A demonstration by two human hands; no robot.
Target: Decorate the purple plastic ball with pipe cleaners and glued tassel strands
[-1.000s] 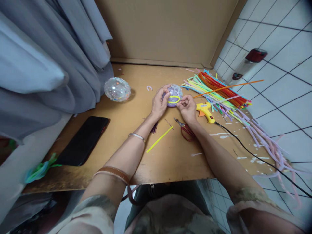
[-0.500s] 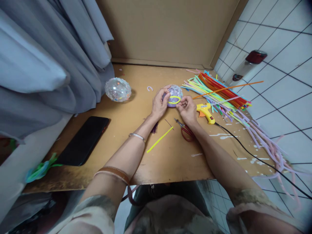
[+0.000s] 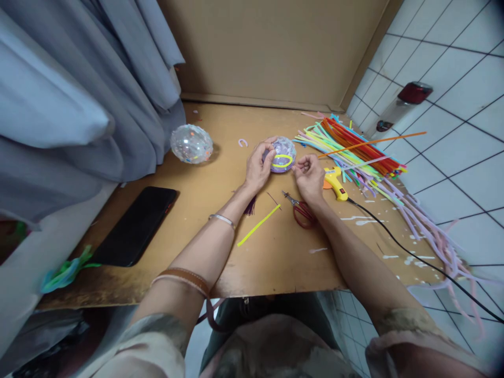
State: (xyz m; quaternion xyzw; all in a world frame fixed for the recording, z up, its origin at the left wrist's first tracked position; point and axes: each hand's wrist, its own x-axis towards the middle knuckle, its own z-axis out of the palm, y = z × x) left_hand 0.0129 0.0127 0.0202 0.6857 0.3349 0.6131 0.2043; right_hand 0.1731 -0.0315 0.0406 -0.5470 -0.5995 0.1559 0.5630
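My left hand (image 3: 259,167) is closed around the left side of a round purple and clear ornament (image 3: 287,144). A bright yellow pipe cleaner loop (image 3: 290,161) lies on the ornament's near face. Just right of it, apart from it, my right hand (image 3: 308,177) has its fingers pinched together; anything between the fingertips is too small to make out. Below that hand are scissors (image 3: 302,212) with red handles. A straight yellow pipe cleaner (image 3: 258,226) lies on the table nearer to me. By my left wrist a dark purple tassel (image 3: 250,206) is partly hidden.
At the right are a yellow glue gun (image 3: 337,187) with a black cord and a heap of coloured pipe cleaners (image 3: 354,144). A clear decorated ball (image 3: 191,144) and a black phone (image 3: 137,226) are on the left. A grey curtain (image 3: 98,94) hangs beside the table.
My right hand has moved a little to the right, away from the ornament and its yellow loop. The left hand keeps its hold on the ornament.
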